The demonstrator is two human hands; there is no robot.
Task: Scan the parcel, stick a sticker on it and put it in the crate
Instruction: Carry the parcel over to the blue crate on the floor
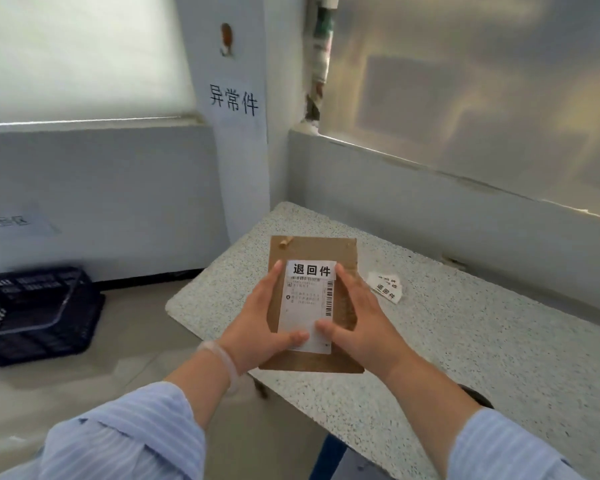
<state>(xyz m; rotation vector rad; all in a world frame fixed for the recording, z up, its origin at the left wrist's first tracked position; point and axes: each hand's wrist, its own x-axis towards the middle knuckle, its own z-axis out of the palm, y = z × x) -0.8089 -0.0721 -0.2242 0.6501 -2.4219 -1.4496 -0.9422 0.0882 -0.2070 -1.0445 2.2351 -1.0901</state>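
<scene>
A flat brown cardboard parcel (312,251) is held over the near corner of the speckled table (465,334). It carries a white shipping label with barcodes, and a white sticker (311,270) with black characters sits across the label's top edge. My left hand (260,320) grips the parcel's left side, thumb on the label's lower part. My right hand (357,317) grips its right side, thumb also on the label. A black plastic crate (39,317) stands on the floor at the left, with a clear sheet or lid inside it.
A small pile of spare white stickers (385,289) lies on the table just right of the parcel. White walls and frosted windows close in the corner behind. A paper sign (234,100) hangs on the pillar. Bare floor lies between the table and the crate.
</scene>
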